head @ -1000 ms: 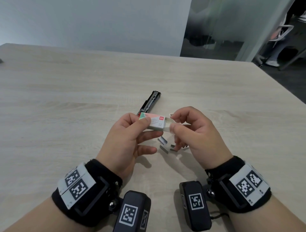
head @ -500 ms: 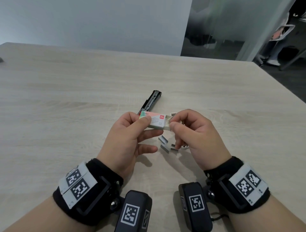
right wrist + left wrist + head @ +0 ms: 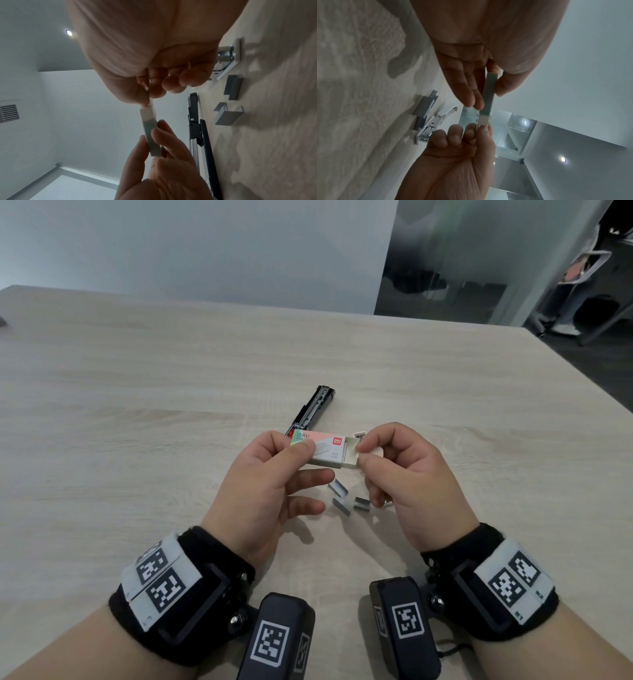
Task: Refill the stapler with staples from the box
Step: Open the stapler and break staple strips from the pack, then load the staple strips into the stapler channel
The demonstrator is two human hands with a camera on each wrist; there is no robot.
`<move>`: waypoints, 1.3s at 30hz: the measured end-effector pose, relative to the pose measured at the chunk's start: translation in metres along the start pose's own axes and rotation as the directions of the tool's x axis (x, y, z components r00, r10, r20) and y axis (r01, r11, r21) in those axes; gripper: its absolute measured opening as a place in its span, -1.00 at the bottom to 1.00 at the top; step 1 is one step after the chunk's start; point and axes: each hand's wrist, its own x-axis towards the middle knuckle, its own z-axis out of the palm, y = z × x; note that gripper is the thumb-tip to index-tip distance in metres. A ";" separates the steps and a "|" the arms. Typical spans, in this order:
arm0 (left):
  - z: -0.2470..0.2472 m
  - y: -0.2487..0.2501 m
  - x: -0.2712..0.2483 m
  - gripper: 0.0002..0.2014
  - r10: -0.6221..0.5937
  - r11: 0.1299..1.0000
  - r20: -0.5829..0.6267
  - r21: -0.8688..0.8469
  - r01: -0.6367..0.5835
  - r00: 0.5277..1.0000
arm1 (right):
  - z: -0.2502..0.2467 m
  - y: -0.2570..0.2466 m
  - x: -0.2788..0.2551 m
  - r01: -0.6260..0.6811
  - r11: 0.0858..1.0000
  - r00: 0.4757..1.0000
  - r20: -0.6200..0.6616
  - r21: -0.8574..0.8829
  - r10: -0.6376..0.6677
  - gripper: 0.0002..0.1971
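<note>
Staples lie in a few short gray strips on the table, just under the two hands. They sit close by, likely so they are easy to pick up next.

The box is held up in the air above them. The left hand pinches the outer cover of the box between thumb and fingers, which keeps it from moving. The right hand pinches the white flap at the open end with thumb and first finger; its other fingers are curled in. The white inner tray pokes out of the cover on that side. I think the right hand is working the tray or flap, either to get more staples or to close the box, but I cannot tell which.

The stapler lies on the table just behind the box, black and long, flipped open so its metal track faces up. That is where the strips must go. No strip shows in the track, so the filling looks not yet done.

A shiny metal thing lies near the right hand; it is too hidden to name.
</note>
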 end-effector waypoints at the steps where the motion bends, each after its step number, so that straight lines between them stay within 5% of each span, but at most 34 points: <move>1: 0.000 0.000 0.000 -0.75 0.003 1.000 0.005 0.008 -0.003 1.000 | 0.000 0.000 0.000 0.000 1.000 1.000 -0.011 0.000 0.000 -0.90; 8: -0.001 -0.004 0.000 -0.74 0.044 0.998 0.015 0.045 -0.044 0.999 | 0.000 -0.003 -0.002 -0.019 0.986 0.999 0.028 0.163 0.015 -0.89; 15: -0.002 -0.005 0.000 -0.71 0.043 0.998 0.059 0.041 -0.046 0.997 | 0.002 0.000 -0.001 -0.034 0.998 0.999 0.004 0.059 0.033 -0.84; 20: -0.001 -0.005 0.002 -0.91 0.075 0.997 0.056 0.033 -0.077 0.996 | 0.004 -0.003 -0.003 -0.037 0.991 0.994 0.106 0.130 0.024 -0.83; 24: -0.001 -0.006 0.001 -0.87 0.108 0.984 0.067 0.134 -0.117 0.992 | 0.006 -0.004 -0.004 -0.044 0.989 0.987 0.157 0.144 0.021 -0.68; 28: 0.000 -0.008 0.002 -0.87 0.103 0.979 0.063 0.168 -0.112 0.993 | 0.003 -0.008 -0.005 0.091 0.984 0.990 0.118 -0.153 -0.073 -0.66; 31: 0.001 -0.010 0.002 -0.85 0.109 0.966 0.089 0.227 -0.126 0.990 | -0.005 -0.017 -0.003 0.242 0.897 0.961 0.222 -0.370 -0.167 -0.73; 36: 0.002 -0.010 0.000 -0.79 0.089 0.960 0.148 0.250 -0.125 0.985 | -0.005 -0.026 -0.001 0.391 0.788 0.898 0.385 -0.475 -0.214 -0.75; 39: 0.002 -0.011 0.000 -0.79 0.086 0.960 0.160 0.250 -0.125 0.983 | -0.002 -0.031 -0.003 0.361 0.777 0.902 0.405 -0.515 -0.151 -0.70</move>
